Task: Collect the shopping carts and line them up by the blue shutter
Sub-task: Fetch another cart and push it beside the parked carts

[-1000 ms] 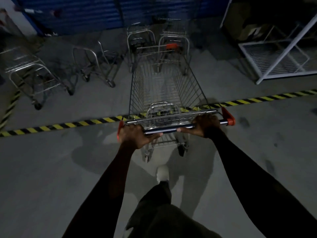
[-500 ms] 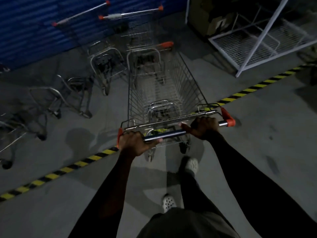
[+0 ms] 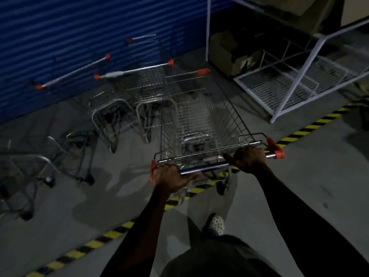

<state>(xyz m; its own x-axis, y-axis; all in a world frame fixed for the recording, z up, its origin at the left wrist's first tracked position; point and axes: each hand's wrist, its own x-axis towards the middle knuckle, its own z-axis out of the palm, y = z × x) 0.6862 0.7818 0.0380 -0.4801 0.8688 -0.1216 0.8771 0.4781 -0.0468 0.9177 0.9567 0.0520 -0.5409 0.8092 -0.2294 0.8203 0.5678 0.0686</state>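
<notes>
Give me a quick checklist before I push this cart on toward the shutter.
1. Left hand grips the cart handle: ok.
2. Right hand grips the handle: ok.
3. Pushed cart points toward the blue shutter: ok.
4. White wire rack stands apart on the right: ok.
5. Parked cart straight ahead, gap to our front: cannot tell.
6. Rear wheel rolling freely over the hazard tape: cannot tell.
</notes>
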